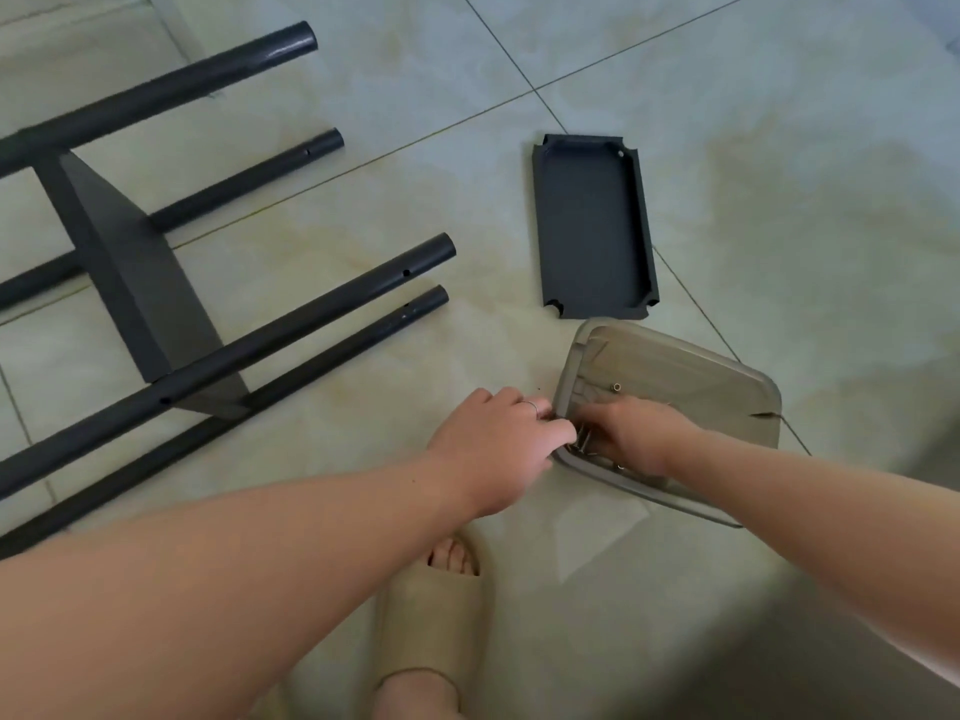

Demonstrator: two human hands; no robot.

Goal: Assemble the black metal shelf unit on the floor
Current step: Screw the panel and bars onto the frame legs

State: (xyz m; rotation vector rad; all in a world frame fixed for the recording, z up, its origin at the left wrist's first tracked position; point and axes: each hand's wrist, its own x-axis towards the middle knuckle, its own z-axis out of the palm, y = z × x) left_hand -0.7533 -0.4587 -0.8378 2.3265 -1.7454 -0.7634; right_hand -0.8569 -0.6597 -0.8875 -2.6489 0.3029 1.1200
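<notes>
Item 1, far left: partly built shelf frame (130,262), black metal, lying on its side on the tiled floor (779,148). I count four tube legs (332,298) running out to the right, open ends free, small holes near the tips; one flat shelf panel stands fixed between them.

Item 2, centre, near: my left hand (493,444), ring on one finger, fingers curled down at the left rim of the tray. I cannot tell whether it grips the rim or only rests there.

Item 3, near centre, bottom edge: beige slipper (426,615) on my foot, flat on the floor.

Item 4, right of centre, far: loose black shelf panel (592,226), rimmed, notched corners, lying flat just beyond the tray, apart from the frame.

Item 5, right, near: translucent grey tray (717,387), tilted, holding small metal fasteners (616,387).

Item 6: my right hand (634,433), inside the tray's near-left corner, fingers bunched among fasteners; whether they pinch one, I cannot tell.
</notes>
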